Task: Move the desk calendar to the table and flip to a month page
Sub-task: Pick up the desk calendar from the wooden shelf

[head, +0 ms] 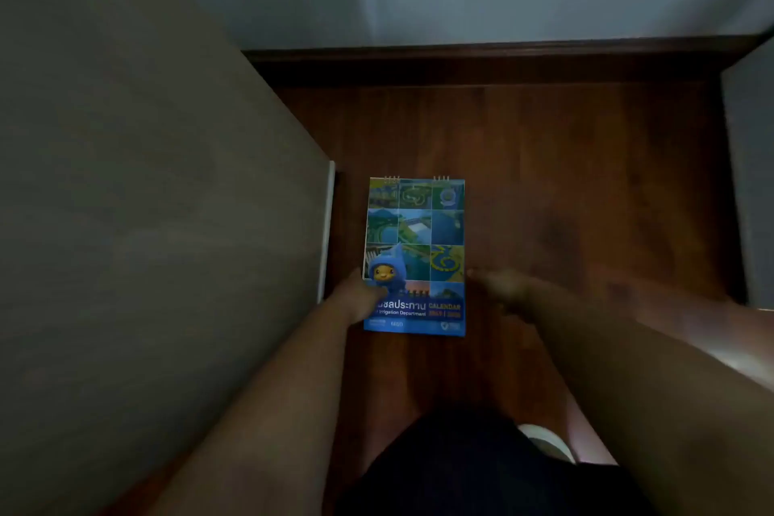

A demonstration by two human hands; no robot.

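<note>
A large grey-brown flat panel (146, 201) fills the area to the left of the left hand. The left hand (360, 302) grips the lower left corner of the blue spiral-bound desk calendar (419, 230), thumb on the printed cover. The calendar lies flat on the dark reddish-brown wooden floor (586, 180), cover up, wire rings at the far edge, between the two hands. The right hand (502, 289) is at the calendar's right edge, blurred; whether it is open or closed cannot be determined. A dark wooden skirting board (481, 59) runs beyond both hands.
</note>
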